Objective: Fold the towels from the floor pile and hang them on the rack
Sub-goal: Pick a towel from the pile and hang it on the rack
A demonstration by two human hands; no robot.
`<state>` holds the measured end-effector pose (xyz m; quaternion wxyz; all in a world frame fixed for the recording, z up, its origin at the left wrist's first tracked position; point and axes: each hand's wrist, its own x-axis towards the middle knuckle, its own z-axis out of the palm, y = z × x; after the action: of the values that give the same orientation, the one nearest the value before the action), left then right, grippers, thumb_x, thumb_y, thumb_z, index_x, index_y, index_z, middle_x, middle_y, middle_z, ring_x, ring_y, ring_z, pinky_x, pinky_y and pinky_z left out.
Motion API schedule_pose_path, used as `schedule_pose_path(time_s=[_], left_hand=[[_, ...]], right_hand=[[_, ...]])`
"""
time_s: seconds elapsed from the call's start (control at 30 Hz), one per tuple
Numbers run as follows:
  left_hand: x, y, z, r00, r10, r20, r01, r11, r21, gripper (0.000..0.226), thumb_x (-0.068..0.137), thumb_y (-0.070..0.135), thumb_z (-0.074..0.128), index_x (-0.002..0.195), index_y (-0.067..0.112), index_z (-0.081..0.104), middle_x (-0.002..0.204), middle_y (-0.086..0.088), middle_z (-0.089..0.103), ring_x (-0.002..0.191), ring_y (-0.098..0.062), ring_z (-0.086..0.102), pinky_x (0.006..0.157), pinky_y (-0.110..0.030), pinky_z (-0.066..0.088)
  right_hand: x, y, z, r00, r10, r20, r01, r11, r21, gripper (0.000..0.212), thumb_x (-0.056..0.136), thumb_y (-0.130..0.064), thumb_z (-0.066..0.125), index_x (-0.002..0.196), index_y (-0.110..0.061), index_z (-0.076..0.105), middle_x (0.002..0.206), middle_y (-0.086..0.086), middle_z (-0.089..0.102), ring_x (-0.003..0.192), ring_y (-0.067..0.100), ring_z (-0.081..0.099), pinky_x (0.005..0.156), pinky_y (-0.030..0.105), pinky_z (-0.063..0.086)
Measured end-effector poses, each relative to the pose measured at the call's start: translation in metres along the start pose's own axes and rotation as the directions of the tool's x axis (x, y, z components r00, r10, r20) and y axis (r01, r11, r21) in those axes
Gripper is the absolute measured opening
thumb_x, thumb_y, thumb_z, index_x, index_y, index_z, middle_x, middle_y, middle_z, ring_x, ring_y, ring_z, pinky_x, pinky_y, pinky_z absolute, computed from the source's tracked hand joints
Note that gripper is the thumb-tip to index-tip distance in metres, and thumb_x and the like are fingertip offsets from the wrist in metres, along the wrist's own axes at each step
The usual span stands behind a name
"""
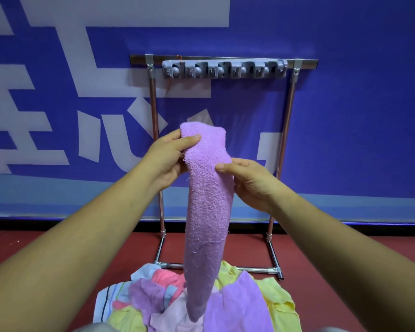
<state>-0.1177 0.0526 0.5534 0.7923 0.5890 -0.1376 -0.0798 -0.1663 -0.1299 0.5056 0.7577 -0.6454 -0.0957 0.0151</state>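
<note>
Even bright light, sharp, wide-angle edge warp.

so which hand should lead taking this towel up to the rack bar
Left, probably. The left hand pinches the purple towel at its top end, nearest the rack's top bar. The right hand grips it lower down, better for steadying the hanging length.

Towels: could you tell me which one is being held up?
The long purple towel, gripped near its top by the left hand and right hand; the others lie crumpled in the floor pile.
</note>
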Motion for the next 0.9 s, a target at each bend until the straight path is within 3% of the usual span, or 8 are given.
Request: schedule_pose_path(time_s=[0.1, 0.17, 0.23, 0.37, 0.47, 0.57, 0.7, 0.9], left_hand=[[-0.001, -0.006, 0.001, 0.997, -0.058, -0.059, 0.055, 0.997, -0.056, 0.028, 0.095, 0.015, 0.063, 0.117, -0.001, 0.066, 0.091, -0.012, 0.069, 0.08, -0.021, 0.065, 0.075, -0.033, 0.057], [-0.007, -0.01, 0.001, 0.99, -0.133, 0.044, 0.135, 0.989, -0.058, 0.037, 0.089, 0.036, 0.067, 0.109, 0.005, 0.069, 0.086, -0.007, 0.066, 0.083, -0.019, 0.062, 0.088, -0.037, 0.053], [-0.014, -0.017, 0.0, 0.963, -0.181, 0.201, 0.165, 0.982, 0.096, 0.052, 0.081, 0.05, 0.065, 0.113, 0.009, 0.068, 0.093, -0.004, 0.07, 0.088, -0.016, 0.066, 0.092, -0.035, 0.051], [-0.02, -0.033, -0.003, 0.962, -0.117, 0.248, 0.025, 0.939, 0.343, 0.024, 0.088, 0.024, 0.067, 0.107, 0.01, 0.071, 0.106, -0.006, 0.076, 0.095, -0.016, 0.07, 0.098, -0.038, 0.053], [-0.02, -0.037, -0.003, 0.965, -0.059, 0.255, -0.054, 0.908, 0.416, 0.018, 0.092, 0.015, 0.067, 0.108, 0.01, 0.073, 0.106, -0.006, 0.076, 0.097, -0.018, 0.07, 0.095, -0.037, 0.055], [-0.021, -0.037, 0.005, 0.976, -0.003, 0.219, -0.066, 0.95, 0.306, 0.022, 0.093, 0.013, 0.064, 0.114, 0.009, 0.07, 0.102, -0.006, 0.074, 0.088, -0.016, 0.069, 0.081, -0.029, 0.057], [-0.017, -0.032, 0.011, 0.995, 0.021, 0.099, -0.029, 0.997, 0.075, 0.024, 0.096, 0.011, 0.06, 0.117, 0.004, 0.068, 0.096, -0.008, 0.073, 0.081, -0.017, 0.067, 0.075, -0.028, 0.056], [-0.012, -0.035, 0.007, 0.998, -0.031, 0.049, 0.031, 1.0, 0.001, 0.019, 0.097, 0.009, 0.058, 0.111, 0.007, 0.07, 0.098, -0.011, 0.075, 0.087, -0.019, 0.07, 0.081, -0.03, 0.056]], right_hand=[[0.004, -0.008, 0.003, 0.993, -0.019, -0.12, 0.023, 0.999, 0.033, 0.02, 0.09, -0.009, 0.07, 0.108, 0.0, 0.072, 0.101, 0.015, 0.073, 0.088, 0.025, 0.065, 0.084, 0.036, 0.051], [0.005, -0.016, 0.005, 0.986, -0.02, -0.168, 0.036, 0.995, 0.092, 0.016, 0.092, -0.008, 0.068, 0.105, -0.002, 0.072, 0.096, 0.013, 0.073, 0.08, 0.022, 0.067, 0.076, 0.034, 0.055], [0.008, -0.023, 0.004, 0.975, -0.02, -0.22, 0.05, 0.99, 0.132, 0.009, 0.092, -0.009, 0.067, 0.098, -0.003, 0.071, 0.091, 0.013, 0.072, 0.075, 0.021, 0.067, 0.07, 0.033, 0.058], [0.009, -0.032, 0.003, 0.959, -0.031, -0.281, 0.072, 0.988, 0.137, 0.006, 0.091, -0.007, 0.068, 0.093, -0.002, 0.07, 0.088, 0.015, 0.071, 0.077, 0.025, 0.067, 0.075, 0.039, 0.059], [0.007, -0.031, 0.0, 0.948, -0.02, -0.317, 0.056, 0.993, 0.105, 0.006, 0.091, -0.009, 0.07, 0.087, -0.004, 0.07, 0.085, 0.014, 0.073, 0.078, 0.024, 0.068, 0.077, 0.038, 0.059], [0.006, -0.025, -0.006, 0.952, 0.014, -0.305, 0.026, 0.992, 0.125, 0.015, 0.092, -0.016, 0.07, 0.095, -0.002, 0.072, 0.092, 0.015, 0.075, 0.085, 0.025, 0.07, 0.078, 0.037, 0.059], [-0.001, -0.01, -0.013, 0.989, 0.099, -0.11, -0.085, 0.989, 0.125, 0.035, 0.094, -0.033, 0.065, 0.114, -0.004, 0.071, 0.092, 0.011, 0.074, 0.097, 0.028, 0.066, 0.097, 0.044, 0.05], [-0.007, 0.007, -0.011, 0.993, 0.072, -0.092, -0.067, 0.996, 0.05, 0.021, 0.089, -0.014, 0.07, 0.106, -0.001, 0.074, 0.111, 0.019, 0.073, 0.1, 0.03, 0.064, 0.095, 0.042, 0.046]])
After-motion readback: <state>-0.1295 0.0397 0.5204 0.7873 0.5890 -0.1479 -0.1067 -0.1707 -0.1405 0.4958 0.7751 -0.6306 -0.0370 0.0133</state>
